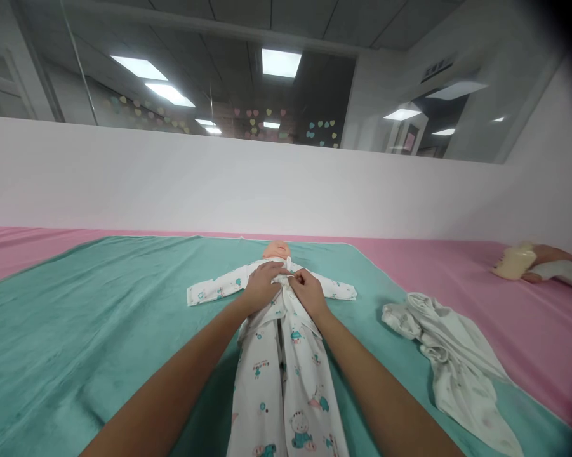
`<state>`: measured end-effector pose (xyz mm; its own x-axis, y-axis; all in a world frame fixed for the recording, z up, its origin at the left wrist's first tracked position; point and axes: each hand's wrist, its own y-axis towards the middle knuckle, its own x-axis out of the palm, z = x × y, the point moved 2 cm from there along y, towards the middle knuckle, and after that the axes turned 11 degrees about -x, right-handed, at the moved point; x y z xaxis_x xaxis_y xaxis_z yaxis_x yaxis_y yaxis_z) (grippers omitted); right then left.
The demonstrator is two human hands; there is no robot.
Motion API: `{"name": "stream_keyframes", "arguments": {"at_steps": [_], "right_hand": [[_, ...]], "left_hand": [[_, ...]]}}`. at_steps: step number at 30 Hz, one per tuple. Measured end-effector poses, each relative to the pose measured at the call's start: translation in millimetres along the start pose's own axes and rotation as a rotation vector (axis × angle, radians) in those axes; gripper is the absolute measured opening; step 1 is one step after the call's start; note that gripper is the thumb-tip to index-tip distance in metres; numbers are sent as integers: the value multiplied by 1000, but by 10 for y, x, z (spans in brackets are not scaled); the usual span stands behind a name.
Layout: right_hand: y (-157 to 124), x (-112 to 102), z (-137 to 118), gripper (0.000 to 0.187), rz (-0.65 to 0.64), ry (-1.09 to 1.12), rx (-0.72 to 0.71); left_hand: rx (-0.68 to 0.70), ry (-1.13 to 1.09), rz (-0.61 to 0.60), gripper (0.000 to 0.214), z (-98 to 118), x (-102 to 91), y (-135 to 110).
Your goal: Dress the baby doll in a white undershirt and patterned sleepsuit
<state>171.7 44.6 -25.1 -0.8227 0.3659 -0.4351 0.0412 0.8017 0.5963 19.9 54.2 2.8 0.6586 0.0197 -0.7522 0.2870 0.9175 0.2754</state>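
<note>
Fingers bunched close together on the right hand (308, 291), curled in at the chest of a printed white baby outfit (277, 313); whether they pinch a tie, I can't tell. The left hand (263, 287) lies over the front, fingers slightly bent and nearly together, no grip to be made out. From the hands, the outfit's legs run down to six o'clock, and a crumpled white garment (450, 355) lies at four. Sleeves spread to nine and three, and there at twelve, a baby doll's head (277, 249) shows above the collar! Farther out at three, well apart, a pale yellow bottle (513, 263). The danger here? Crowded fingertips: a poor pinch could let a small fastening slip, a hard tug could skew the front, a dragging forearm could ruck the legs. Edges: the teal sheet (124, 317) ends just behind the head, pink cover (409, 266) and white wall (266, 184) beyond, so twelve looks tight. Most open room: nine o'clock; four is hampered by that garment.
</note>
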Motion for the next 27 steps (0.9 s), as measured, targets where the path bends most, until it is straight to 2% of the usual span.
{"name": "stream_keyframes", "arguments": {"at_steps": [5, 8, 11, 13, 15, 18, 21, 23, 27], "right_hand": [[-2, -4, 47, 25, 33, 40, 52], [-26, -14, 44, 22, 57, 72, 70], [-83, -36, 29, 22, 179, 155, 98], [-129, -51, 11, 24, 259, 230, 121], [-165, -65, -33, 26, 271, 253, 120], [-194, -95, -174, 34, 124, 148, 38], [-225, -133, -372, 40, -129, -114, -114], [-258, -157, -490, 40, -250, -300, -196], [-316, -159, -615, 36, -314, -527, -242]], "left_hand": [[1, -1, 16, 57, 43, -10, -40], [9, -12, 35, 43, 47, -17, -53], [33, -32, 104, 27, 7, -6, -78], [66, -50, 149, 25, -49, 7, -108], [114, -53, 178, 27, -116, 17, -150], [187, -22, 189, 33, -200, 25, -219], [216, -6, 199, 34, -237, 24, -265], [228, -4, 201, 34, -234, 22, -276], [277, 4, 202, 33, -199, 22, -286]]}}
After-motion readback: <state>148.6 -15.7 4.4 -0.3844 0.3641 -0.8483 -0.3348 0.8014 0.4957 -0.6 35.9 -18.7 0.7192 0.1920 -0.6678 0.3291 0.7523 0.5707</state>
